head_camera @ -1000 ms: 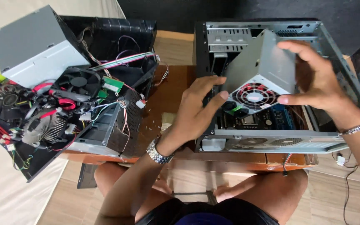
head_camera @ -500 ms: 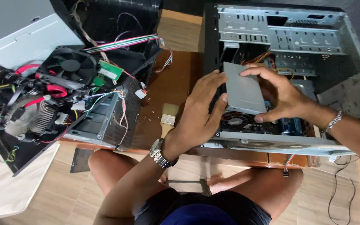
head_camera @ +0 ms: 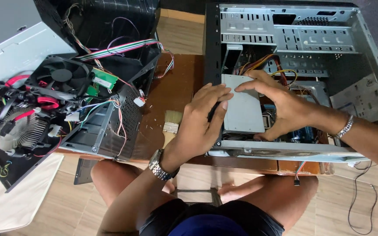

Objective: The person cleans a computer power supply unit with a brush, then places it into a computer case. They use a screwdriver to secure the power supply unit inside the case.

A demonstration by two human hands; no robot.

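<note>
Grey power supply box held by both hands, left hand & right hand, inside open PC case; grip wrapped round box edges. Best kept level, cables cleared.

Paintbrush lies on table, between two computer cases

A white rectangular label sits on the green circuit board, beside the black fan.
</note>
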